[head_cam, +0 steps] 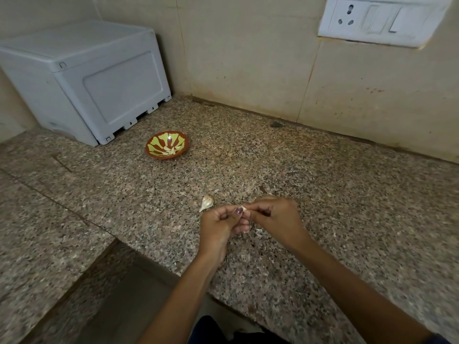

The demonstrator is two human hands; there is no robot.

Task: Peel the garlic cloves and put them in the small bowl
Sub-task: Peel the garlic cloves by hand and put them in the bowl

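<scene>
Garlic clove (244,209) sits pinched between the fingertips of the left hand (221,225) and the right hand (275,219), just above the granite countertop (347,194) near its front edge; peeling it well likely means holding it steady with one hand while the other lifts the papery skin from the tip. Counted: one clove in hand, one partial garlic bulb (205,203) just beside the left hand, and one small bowl (167,145) toward the back, well apart, holding a few peeled cloves I cannot number.

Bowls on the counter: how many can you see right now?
1. The small bowl sits on the granite counter beside the grey plastic box, beyond both hands, with peeled cloves inside.
</scene>
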